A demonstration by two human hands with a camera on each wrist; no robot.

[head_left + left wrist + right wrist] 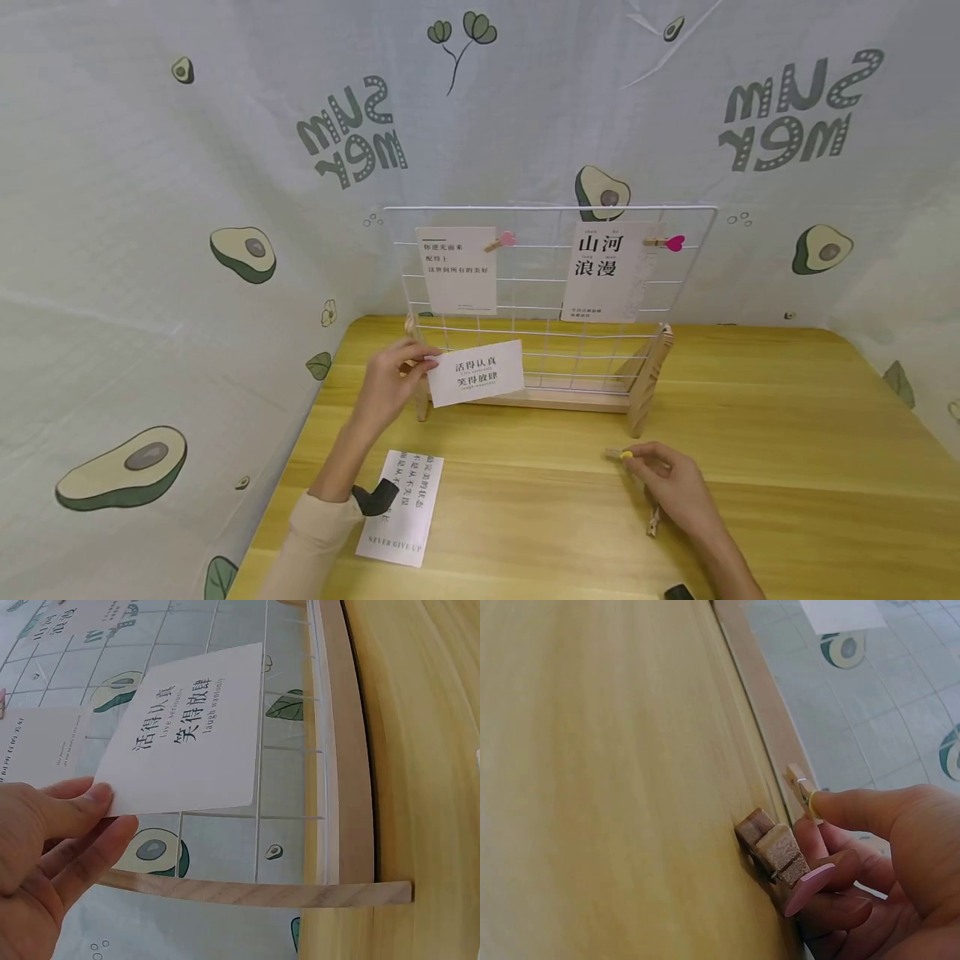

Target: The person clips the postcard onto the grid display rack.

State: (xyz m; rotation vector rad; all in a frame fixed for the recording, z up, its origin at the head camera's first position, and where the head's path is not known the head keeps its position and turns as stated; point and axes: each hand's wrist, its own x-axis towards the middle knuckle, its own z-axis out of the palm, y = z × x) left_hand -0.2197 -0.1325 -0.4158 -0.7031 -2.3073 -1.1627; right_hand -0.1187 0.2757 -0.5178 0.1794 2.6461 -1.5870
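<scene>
My left hand [392, 379] pinches the left end of a white card [487, 375] printed with dark Chinese lettering. The card tilts slightly in front of the lower part of a white wire grid [528, 287]. Over the table to the right, my right hand [671, 483] pinches a small wooden clothespin [801, 786] with a yellow piece on it between thumb and forefinger. A second wooden clothespin [778, 853] with a pink disc-like piece sits at the other fingers of that hand. In the head view it shows below the palm.
The grid stands in a wooden base [555, 402]. Two cards hang on it: a left card [459, 275] with a pink heart clip [507, 239], and a right card [603, 283] with a magenta one [675, 243]. Another printed card [408, 512] lies on the table near my left forearm.
</scene>
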